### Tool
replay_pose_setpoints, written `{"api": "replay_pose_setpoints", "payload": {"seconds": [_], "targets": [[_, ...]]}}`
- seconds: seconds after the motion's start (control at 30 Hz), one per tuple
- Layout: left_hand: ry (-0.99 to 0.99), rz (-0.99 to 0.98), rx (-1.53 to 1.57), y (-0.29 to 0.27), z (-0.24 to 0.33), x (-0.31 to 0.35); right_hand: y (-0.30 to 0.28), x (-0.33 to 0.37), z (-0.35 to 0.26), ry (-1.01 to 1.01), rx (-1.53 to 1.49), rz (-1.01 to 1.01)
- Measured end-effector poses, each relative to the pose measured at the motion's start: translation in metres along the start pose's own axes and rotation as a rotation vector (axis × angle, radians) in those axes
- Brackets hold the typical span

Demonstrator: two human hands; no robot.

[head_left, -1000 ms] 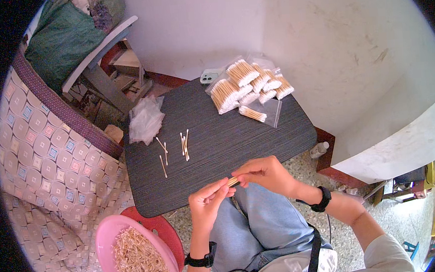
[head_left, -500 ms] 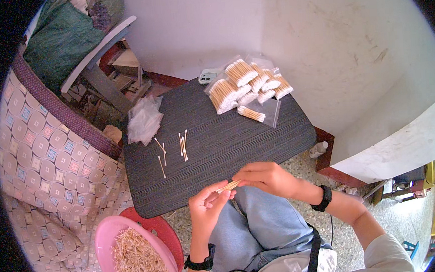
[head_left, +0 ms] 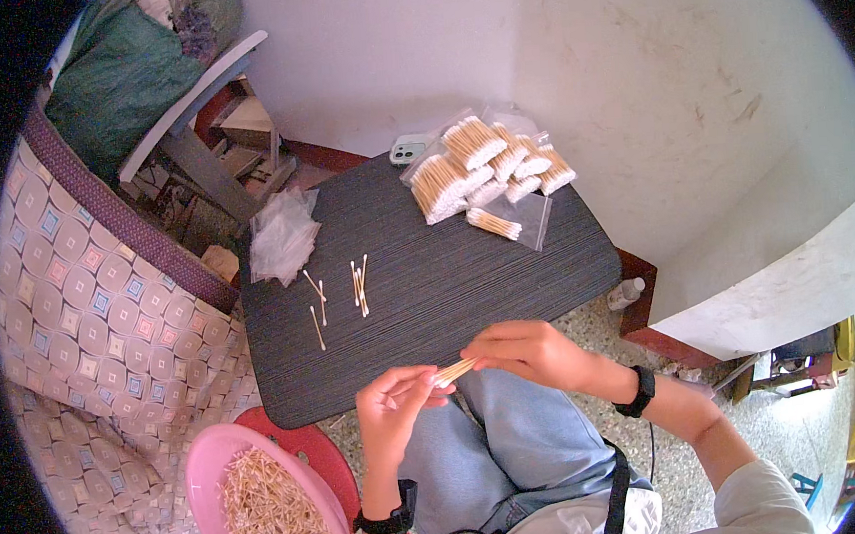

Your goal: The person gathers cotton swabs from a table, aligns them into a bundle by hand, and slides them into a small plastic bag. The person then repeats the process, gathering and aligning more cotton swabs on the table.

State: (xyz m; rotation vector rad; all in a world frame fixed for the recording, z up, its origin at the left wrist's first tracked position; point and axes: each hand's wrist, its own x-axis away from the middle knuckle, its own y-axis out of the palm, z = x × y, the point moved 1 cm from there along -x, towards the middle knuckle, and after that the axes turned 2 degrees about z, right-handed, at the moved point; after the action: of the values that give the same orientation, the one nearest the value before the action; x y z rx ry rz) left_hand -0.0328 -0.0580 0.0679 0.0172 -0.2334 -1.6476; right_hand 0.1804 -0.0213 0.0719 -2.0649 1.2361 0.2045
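Note:
Above my lap, in front of the table's near edge, a small bundle of cotton swabs (head_left: 456, 371) with thin wooden sticks lies slanted between my hands. My right hand (head_left: 529, 352) grips its right end, fingers pressed together. At the white tips on the other end, the thumb and fingers of my left hand (head_left: 395, 406) close on the bundle, the palm partly turned up. Several loose swabs (head_left: 360, 286) are scattered on the dark table (head_left: 449, 295). Below my left forearm, a pink basin (head_left: 205, 476) holds a great heap of swabs (head_left: 274, 511).
Filled clear bags of swabs (head_left: 474, 145) are piled at the table's far right, with a smaller bag (head_left: 494, 225) before them. Empty plastic bags (head_left: 285, 235) lie at the left edge. A phone (head_left: 409, 150) rests at the back. The basin sits on a red stool (head_left: 327, 469).
My left hand has shifted slightly left and down, toward the swabs' tips, so more of the bundle shows. My right hand has hardly moved, still gripping the swabs.

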Motion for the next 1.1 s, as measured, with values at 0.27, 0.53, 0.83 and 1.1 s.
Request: {"api": "replay_pose_setpoints", "payload": {"seconds": [0.27, 0.53, 0.83, 1.1], "targets": [[0.168, 0.021, -0.273, -0.002, -0.005, 0.001, 0.000, 0.000, -0.003, 0.001, -0.021, -0.008], [0.280, -0.036, -0.102, -0.001, -0.008, 0.001, -0.003, 0.003, -0.005, 0.090, -0.076, 0.039], [0.280, -0.025, -0.273, -0.002, -0.004, 0.003, -0.004, 0.004, -0.007, 0.156, -0.136, 0.017], [0.330, 0.060, -0.195, -0.001, -0.011, 0.003, -0.002, 0.002, -0.010, 0.212, -0.151, -0.001]]}}
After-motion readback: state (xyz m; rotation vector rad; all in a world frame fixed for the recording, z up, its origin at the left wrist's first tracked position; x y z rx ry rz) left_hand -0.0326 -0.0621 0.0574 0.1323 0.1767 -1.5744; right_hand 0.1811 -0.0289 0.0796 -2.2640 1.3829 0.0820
